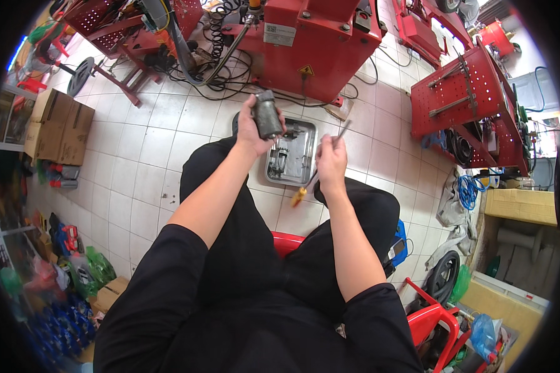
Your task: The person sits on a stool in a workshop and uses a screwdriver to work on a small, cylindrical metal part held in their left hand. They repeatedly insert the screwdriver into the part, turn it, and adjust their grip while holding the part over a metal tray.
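My left hand [250,132] is wrapped round a dark grey cylindrical metal part [268,118], worn and dull, with a narrower upper end. It is held above the left side of a grey rectangular tray [312,146] on the floor. Several dark metal pieces [282,158] lie in the tray, partly hidden by the raised part. Just right of the tray, my right hand [332,158] is closed round the shaft of a long screwdriver [298,197]. Its yellow handle, slightly blurred, points down toward me, and the tip sticks out beyond my fingers.
Ahead stands a red machine [317,50] with cables and hoses [224,78] on the tiled floor. A red perforated cart [460,105] is at right. Cardboard boxes [59,127] stand at left. Below me is a red stool [286,242]; a red chair [434,326] is at lower right.
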`<act>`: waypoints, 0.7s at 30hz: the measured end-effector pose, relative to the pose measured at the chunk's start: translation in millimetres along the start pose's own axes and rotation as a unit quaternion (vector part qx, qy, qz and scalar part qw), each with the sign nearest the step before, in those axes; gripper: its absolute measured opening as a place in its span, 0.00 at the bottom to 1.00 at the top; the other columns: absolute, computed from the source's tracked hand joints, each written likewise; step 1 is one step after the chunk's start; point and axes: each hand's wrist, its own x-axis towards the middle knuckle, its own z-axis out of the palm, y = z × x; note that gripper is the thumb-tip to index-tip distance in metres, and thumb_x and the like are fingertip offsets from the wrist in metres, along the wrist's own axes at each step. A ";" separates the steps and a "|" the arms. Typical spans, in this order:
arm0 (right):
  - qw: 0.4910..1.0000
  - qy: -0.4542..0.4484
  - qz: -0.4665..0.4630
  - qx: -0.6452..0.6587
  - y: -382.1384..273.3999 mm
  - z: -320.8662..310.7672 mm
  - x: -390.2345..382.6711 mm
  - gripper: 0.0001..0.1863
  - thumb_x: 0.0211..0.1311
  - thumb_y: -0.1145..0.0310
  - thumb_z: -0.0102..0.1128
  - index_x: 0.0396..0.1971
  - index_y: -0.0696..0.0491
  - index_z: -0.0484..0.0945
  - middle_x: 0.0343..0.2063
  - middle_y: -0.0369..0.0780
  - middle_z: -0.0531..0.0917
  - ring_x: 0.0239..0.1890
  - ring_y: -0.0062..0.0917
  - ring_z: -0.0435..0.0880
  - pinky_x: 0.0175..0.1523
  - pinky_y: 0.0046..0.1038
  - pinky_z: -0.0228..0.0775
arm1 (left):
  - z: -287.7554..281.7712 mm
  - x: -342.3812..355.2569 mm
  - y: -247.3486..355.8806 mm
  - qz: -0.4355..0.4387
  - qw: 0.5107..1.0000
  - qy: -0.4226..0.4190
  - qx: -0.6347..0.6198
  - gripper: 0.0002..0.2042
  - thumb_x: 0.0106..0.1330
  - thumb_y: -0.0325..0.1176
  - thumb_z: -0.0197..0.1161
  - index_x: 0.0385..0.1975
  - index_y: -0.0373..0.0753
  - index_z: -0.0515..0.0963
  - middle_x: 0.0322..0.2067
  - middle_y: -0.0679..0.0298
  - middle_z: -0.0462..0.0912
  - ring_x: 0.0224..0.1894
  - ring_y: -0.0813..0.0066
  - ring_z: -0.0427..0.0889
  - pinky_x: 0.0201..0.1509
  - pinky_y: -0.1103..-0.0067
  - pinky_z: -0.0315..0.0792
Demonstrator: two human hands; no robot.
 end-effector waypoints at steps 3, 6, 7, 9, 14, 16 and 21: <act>0.996 0.011 0.011 0.088 -19.6 -9.5 0.0 0.11 0.69 0.63 0.42 0.33 0.56 0.66 0.14 0.29 0.63 0.14 0.10 0.58 0.17 0.16 0.50 | 2.1 -2.8 8.6 0.015 0.999 0.029 -0.037 0.24 0.53 0.58 0.57 0.31 0.39 0.72 0.28 0.63 0.75 0.30 0.69 0.75 0.37 0.73 0.69; 0.995 0.014 -0.031 0.092 -32.4 -25.9 3.6 0.11 0.68 0.64 0.41 0.33 0.56 0.67 0.14 0.27 0.61 0.13 0.09 0.57 0.17 0.15 0.48 | 5.2 -0.5 7.0 0.019 0.998 0.024 -0.053 0.23 0.53 0.57 0.57 0.31 0.40 0.72 0.28 0.63 0.75 0.31 0.69 0.75 0.37 0.74 0.69; 0.994 0.015 -0.017 0.111 -51.0 -27.4 0.7 0.11 0.68 0.63 0.42 0.33 0.55 0.68 0.13 0.27 0.61 0.13 0.09 0.57 0.16 0.15 0.48 | 5.0 0.0 7.1 0.015 0.998 0.023 -0.057 0.23 0.53 0.57 0.57 0.30 0.40 0.72 0.28 0.63 0.75 0.31 0.69 0.75 0.37 0.74 0.69; 0.994 -0.006 -0.064 0.088 -122.6 -24.0 -16.9 0.08 0.67 0.66 0.47 0.35 0.55 0.67 0.14 0.27 0.64 0.13 0.08 0.59 0.14 0.15 0.50 | -2.5 -3.9 12.6 0.025 0.997 0.026 -0.072 0.22 0.54 0.57 0.57 0.30 0.40 0.72 0.28 0.63 0.75 0.31 0.69 0.75 0.37 0.74 0.69; 0.979 -0.141 -0.083 -0.122 -109.6 -41.3 -16.8 0.12 0.59 0.69 0.57 0.40 0.58 0.70 0.25 0.38 0.77 0.25 0.20 0.77 0.33 0.23 0.70 | -3.7 -4.0 13.3 0.026 0.998 0.038 -0.036 0.22 0.54 0.58 0.54 0.29 0.42 0.72 0.27 0.65 0.77 0.28 0.70 0.76 0.34 0.73 0.71; 0.930 -0.262 0.141 -0.214 -35.8 -61.0 -15.4 0.14 0.58 0.64 0.58 0.38 0.59 0.72 0.18 0.37 0.77 0.22 0.22 0.78 0.31 0.23 0.70 | 3.7 2.0 9.3 0.019 0.999 0.025 -0.039 0.22 0.55 0.58 0.54 0.29 0.42 0.72 0.26 0.66 0.77 0.27 0.70 0.77 0.33 0.73 0.71; 0.914 -0.190 0.151 -0.324 -3.6 -39.7 22.2 0.20 0.51 0.63 0.59 0.35 0.66 0.72 0.20 0.44 0.77 0.16 0.29 0.77 0.22 0.31 0.70 | -0.5 -0.8 5.8 0.017 0.999 0.040 -0.032 0.24 0.55 0.58 0.53 0.29 0.38 0.72 0.26 0.64 0.76 0.28 0.70 0.76 0.34 0.73 0.72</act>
